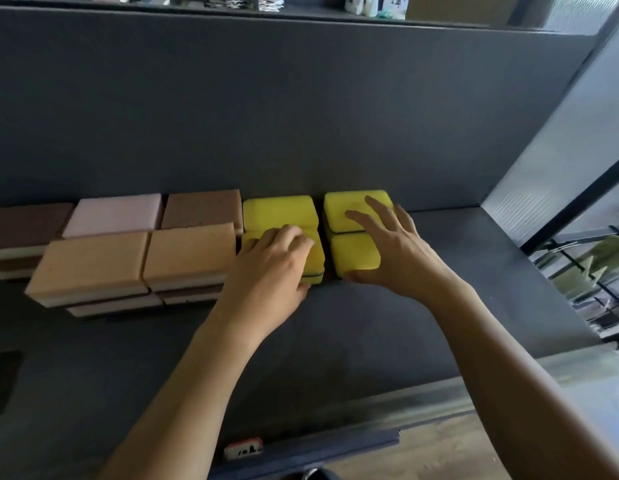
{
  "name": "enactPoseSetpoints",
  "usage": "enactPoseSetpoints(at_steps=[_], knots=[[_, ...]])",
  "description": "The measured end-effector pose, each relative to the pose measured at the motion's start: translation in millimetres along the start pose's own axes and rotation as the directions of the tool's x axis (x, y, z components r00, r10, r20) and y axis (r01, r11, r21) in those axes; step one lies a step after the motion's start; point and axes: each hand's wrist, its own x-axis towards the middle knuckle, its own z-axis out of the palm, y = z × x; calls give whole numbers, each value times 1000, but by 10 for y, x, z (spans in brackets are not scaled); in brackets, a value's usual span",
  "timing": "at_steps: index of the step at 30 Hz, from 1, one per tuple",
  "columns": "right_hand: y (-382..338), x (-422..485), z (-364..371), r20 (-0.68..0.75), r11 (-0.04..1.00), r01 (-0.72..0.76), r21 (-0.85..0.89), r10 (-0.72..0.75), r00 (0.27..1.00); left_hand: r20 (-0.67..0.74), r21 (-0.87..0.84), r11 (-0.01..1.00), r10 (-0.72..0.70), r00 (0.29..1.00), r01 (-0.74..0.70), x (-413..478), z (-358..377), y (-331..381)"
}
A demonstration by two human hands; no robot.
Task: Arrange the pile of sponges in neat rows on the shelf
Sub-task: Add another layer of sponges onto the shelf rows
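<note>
Yellow sponges stand in two short stacked columns on the dark grey shelf [474,271]. My left hand [273,271] lies over the front left yellow sponge [316,252], fingers curled on its top and thumb at its front edge. Behind it sits another yellow sponge [278,211]. My right hand [394,251] spreads over the right column, its fingers resting on the back yellow sponge [342,206] and its thumb against the front of the near yellow sponge [353,252]. Left of these, orange sponges [93,263], a pink one [114,213] and brown ones [204,207] sit in rows.
The grey back panel [301,116] rises right behind the sponges. A dark object [3,379] lies at the shelf's left front. A price tag [244,450] is clipped to the front rail. To the right, a translucent wall [560,150] and wire racks [599,282] border the shelf.
</note>
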Motion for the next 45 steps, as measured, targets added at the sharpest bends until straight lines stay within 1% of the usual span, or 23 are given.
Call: enactPoseSetpoints(at_steps=[5,8,11,13,15,16,19,21,23,28,30,33,35,38,42,45], knots=[[-64,7,87,-22,997,77,10,-77,997,-9,1,1000,-21,1000,21,27,43,-6],[-119,19,115,-13,997,72,0,-72,997,-17,-4,1000,-16,1000,16,17,54,-3],[-158,2,49,23,996,50,-67,-49,999,-39,-6,1000,-12,999,12,-17,15,9],[-230,-53,-80,21,990,60,-127,-58,998,-85,-1,1000,-18,996,18,-68,-55,9],[-371,-123,-251,-27,985,112,-130,-116,993,-137,-6,999,-33,990,32,-145,-155,-19],[-471,-154,-336,-78,980,160,-121,-170,982,-166,-11,999,-44,985,43,-199,-216,-46],[-834,-192,-435,-241,942,325,-86,-337,910,-281,-21,995,-95,955,92,-434,-431,-157],[-1116,-190,-371,-293,896,441,-57,-437,851,-339,-24,990,-139,930,140,-660,-555,-246],[-1413,-181,-244,-326,840,542,-17,-517,792,-367,-12,978,-196,909,206,-932,-653,-361],[-2205,-213,91,-328,685,725,73,-670,667,-372,-4,908,-391,842,419,-1685,-859,-706],[-2497,-240,199,-314,627,771,110,-715,625,-373,-23,862,-477,796,506,-1984,-936,-844],[-2885,-257,333,-284,575,807,132,-758,587,-383,-40,794,-573,725,606,-2402,-1024,-1056],[-3126,-254,431,-255,557,817,148,-777,576,-374,-14,768,-598,709,641,-2625,-1067,-1211],[-3443,-236,584,-234,559,816,145,-782,578,-339,-14,761,-614,713,648,-2856,-1121,-1480],[-3752,-188,766,-192,599,790,132,-767,613,-286,-14,799,-579,763,601,-3013,-1128,-1850],[-3881,-157,858,-163,642,754,143,-736,657,-243,-42,821,-561,791,570,-3040,-1105,-2090]])
